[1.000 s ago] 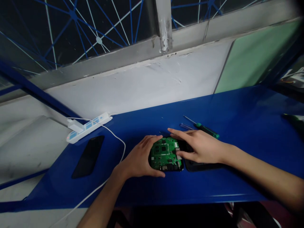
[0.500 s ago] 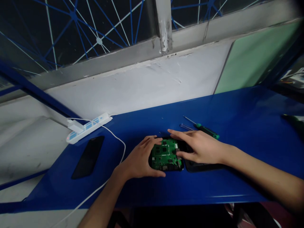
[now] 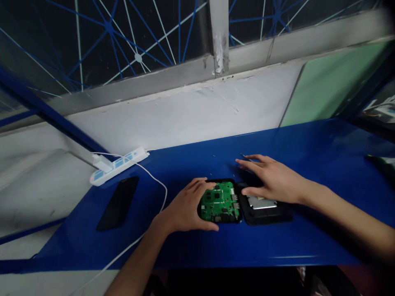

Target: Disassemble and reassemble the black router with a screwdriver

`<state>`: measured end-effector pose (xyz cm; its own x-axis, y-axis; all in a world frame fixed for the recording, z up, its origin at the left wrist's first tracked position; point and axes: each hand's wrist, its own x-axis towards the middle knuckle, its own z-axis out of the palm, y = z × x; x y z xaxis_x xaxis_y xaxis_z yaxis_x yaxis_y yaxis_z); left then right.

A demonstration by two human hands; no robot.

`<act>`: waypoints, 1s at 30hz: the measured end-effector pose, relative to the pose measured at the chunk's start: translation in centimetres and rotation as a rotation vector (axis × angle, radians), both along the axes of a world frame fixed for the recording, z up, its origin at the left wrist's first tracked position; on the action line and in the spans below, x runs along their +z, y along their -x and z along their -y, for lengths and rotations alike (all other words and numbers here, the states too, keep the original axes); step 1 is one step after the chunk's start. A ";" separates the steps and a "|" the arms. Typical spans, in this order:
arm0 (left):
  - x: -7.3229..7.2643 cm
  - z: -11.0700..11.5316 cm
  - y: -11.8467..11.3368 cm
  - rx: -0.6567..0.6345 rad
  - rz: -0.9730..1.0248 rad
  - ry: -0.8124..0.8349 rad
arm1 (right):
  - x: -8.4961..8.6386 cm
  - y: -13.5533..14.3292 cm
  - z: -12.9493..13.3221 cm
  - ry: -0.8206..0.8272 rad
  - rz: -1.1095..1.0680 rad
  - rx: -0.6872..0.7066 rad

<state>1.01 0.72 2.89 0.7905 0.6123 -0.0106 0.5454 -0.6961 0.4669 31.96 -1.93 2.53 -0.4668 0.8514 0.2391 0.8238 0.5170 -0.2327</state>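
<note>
A green circuit board lies face up in a shallow black case on the blue table. My left hand is closed around the left side of this case, fingertips at its far edge and thumb along its near edge. Beside it to the right is a black cover with a silvery metal plate on it. My right hand hovers above the far side of the cover, fingers apart and holding nothing. Under its fingertips the thin tip of a screwdriver shows; the handle is hidden by the hand.
A black phone lies on the left of the table. Behind it stands a white power strip with a plugged-in charger. Its white cable runs past my left forearm. Tiny screws are scattered beyond the board.
My right hand has lifted off the board's right edge and moved right and away from me, over the screwdriver. The board's connectors and the metal plate are now uncovered. My left hand stays at the case.
</note>
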 end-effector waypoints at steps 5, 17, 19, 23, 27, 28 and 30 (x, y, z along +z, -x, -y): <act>-0.3 -0.2 0.0 -0.032 0.027 -0.013 | -0.1 -2.1 1.8 0.070 0.081 0.103; -0.4 -0.2 0.0 -0.051 0.076 -0.015 | -1.3 -3.0 4.6 0.099 0.079 0.107; -0.4 -0.1 0.0 -0.047 0.079 0.000 | -1.1 -3.1 4.9 0.098 0.046 0.099; -0.4 0.1 0.0 -0.038 0.096 0.019 | 0.5 -3.3 5.2 0.190 -0.060 0.017; -0.8 0.1 -0.1 -0.049 0.150 -0.026 | 2.7 -2.2 4.4 0.203 -0.119 -0.040; -0.9 0.1 -0.1 -0.055 0.173 -0.053 | 3.0 -1.6 4.0 0.188 -0.120 -0.029; -1.0 0.0 -0.2 -0.066 0.232 -0.120 | 3.4 -0.3 3.3 0.150 -0.121 0.024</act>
